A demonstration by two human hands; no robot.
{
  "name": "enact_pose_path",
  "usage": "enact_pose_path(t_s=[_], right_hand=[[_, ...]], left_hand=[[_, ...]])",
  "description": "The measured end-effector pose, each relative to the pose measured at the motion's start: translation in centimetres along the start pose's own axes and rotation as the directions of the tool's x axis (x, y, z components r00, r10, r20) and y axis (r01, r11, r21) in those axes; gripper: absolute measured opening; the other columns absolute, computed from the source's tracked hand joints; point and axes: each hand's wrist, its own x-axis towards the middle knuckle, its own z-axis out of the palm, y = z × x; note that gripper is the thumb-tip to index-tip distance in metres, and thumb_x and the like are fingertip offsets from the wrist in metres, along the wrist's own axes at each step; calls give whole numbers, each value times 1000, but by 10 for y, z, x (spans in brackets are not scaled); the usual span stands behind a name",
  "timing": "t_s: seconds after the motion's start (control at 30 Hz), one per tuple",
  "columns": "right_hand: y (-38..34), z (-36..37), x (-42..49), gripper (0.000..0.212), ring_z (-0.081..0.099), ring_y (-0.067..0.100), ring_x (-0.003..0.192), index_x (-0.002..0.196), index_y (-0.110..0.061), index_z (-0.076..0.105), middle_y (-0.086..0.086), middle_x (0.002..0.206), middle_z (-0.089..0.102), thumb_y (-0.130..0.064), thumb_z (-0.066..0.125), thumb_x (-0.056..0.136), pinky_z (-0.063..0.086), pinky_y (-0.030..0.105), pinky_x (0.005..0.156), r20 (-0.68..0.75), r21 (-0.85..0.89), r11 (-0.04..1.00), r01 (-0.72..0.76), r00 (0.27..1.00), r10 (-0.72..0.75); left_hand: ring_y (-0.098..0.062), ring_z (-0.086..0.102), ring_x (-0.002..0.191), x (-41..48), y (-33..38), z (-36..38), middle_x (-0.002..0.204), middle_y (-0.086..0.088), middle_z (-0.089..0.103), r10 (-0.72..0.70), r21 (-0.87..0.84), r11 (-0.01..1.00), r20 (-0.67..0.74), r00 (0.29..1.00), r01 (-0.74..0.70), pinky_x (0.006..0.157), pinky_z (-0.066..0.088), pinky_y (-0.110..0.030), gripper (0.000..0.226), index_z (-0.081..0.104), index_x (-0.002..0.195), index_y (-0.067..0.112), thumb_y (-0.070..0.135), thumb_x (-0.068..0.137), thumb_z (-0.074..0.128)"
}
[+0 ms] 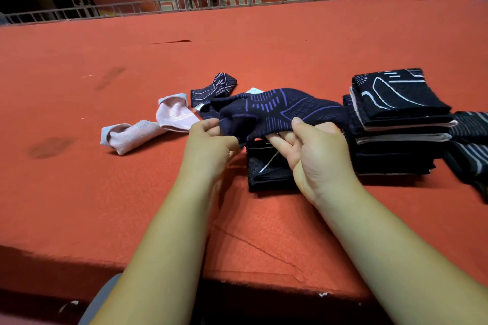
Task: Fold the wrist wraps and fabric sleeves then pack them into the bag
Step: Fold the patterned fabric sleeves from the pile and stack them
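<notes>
1. Red felt-covered tabletop (132, 192): the work surface that carries every piece. No bag is in view.
2. Stack of folded dark sleeves (396, 103), at the right: finished pieces lying flat, with white-lined patterns on the top one. More dark striped fabric (472, 140) lies just beside it at the frame edge.
3. Navy sleeve with purple pattern (280, 111): the piece in hand, held just above the tabletop between the stack and the loose pieces. It sags and creases between the two holds, so it is judged light, soft, stretchy and not slippery. It is best taken at its two ends or corners and drawn taut before creasing.
4. Right hand (317, 155): thumb on top and fingers beneath, pinching the sleeve's near edge.
5. Left hand (208, 145): fingertips closed on the sleeve's left end.
6. Pink sleeves (174, 117), left of the hands: crumpled and not yet folded.
7. Folded dark piece (266, 171): lies flat directly below the held sleeve.
8. Small dark patterned wrap (214, 87): lies loose behind the pink sleeves, unfolded.
</notes>
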Motion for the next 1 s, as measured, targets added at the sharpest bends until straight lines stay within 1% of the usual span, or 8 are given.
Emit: enact_pose_path(t_s=[0.17, 0.3, 0.37, 0.43, 0.53, 0.73, 0.87, 1.0], right_hand=[[-6, -4, 4, 29, 77, 38, 109, 133, 12, 53, 29, 125, 73, 11, 38, 109, 66, 51, 89, -37, 41, 999, -10, 999, 12], [-7, -1, 2, 24, 77, 38, 112, 119, 10, 58, 30, 123, 72, 13, 37, 108, 65, 49, 93, -50, 115, 993, -32, 998, 38], [-7, 0, 2, 21, 76, 39, 112, 110, 7, 57, 29, 118, 72, 14, 38, 108, 65, 47, 93, -60, 161, 986, -49, 996, 59], [-6, 0, 3, 20, 75, 40, 113, 114, 12, 57, 31, 121, 70, 15, 38, 107, 66, 45, 91, -63, 206, 976, -67, 995, 82], [-5, -1, 3, 26, 75, 38, 116, 126, 17, 54, 32, 131, 68, 14, 38, 106, 67, 42, 88, -39, 267, 955, -126, 989, 141], [-12, 4, 0, 30, 75, 36, 117, 129, 16, 56, 29, 131, 69, 13, 37, 107, 64, 45, 94, 2, 319, 928, -195, 979, 205], [-19, 6, 0, 31, 72, 38, 121, 130, 17, 57, 31, 134, 68, 13, 37, 106, 64, 44, 93, 5, 338, 916, -215, 974, 227], [-23, 5, 1, 38, 72, 37, 122, 138, 18, 54, 29, 134, 69, 13, 35, 106, 64, 41, 94, 26, 366, 902, -228, 972, 235]], left_hand=[[-11, 71, 74, 5, 9, -15, 106, -9, 75, 81, 28, 996, 19, 997, -81, 60, 52, -19, 67, 59, 134, 8, -28, 78, 48], [-17, 71, 90, 13, 12, -22, 109, -12, 75, 91, -163, 984, 103, 991, -74, 76, 55, -23, 57, 61, 136, 0, -27, 86, 55], [-11, 77, 92, 11, 8, -18, 103, -6, 79, 98, -158, 985, 170, 981, -71, 81, 58, -19, 44, 65, 130, -4, -22, 89, 62], [-11, 77, 98, 5, -1, -10, 114, -9, 79, 91, -115, 991, 218, 972, -67, 82, 58, -17, 41, 71, 123, -2, -20, 86, 68], [-14, 73, 118, 3, -16, -1, 135, -9, 73, 72, -76, 996, 242, 968, -55, 91, 57, -21, 58, 67, 134, 3, -20, 81, 74], [-18, 77, 112, 3, -28, 5, 134, -6, 69, 34, 98, 994, 122, 992, -46, 98, 62, -39, 82, 53, 144, 13, 17, 74, 95], [-18, 78, 82, -1, -17, 9, 108, -11, 77, -105, -62, 990, 262, 959, 125, 67, 62, -24, 25, 67, 122, 3, 9, 98, 75], [-26, 79, 102, -4, -14, 10, 116, -14, 79, -98, -186, 966, 383, 919, 180, 84, 65, -26, 26, 70, 126, 0, -2, 101, 64]])
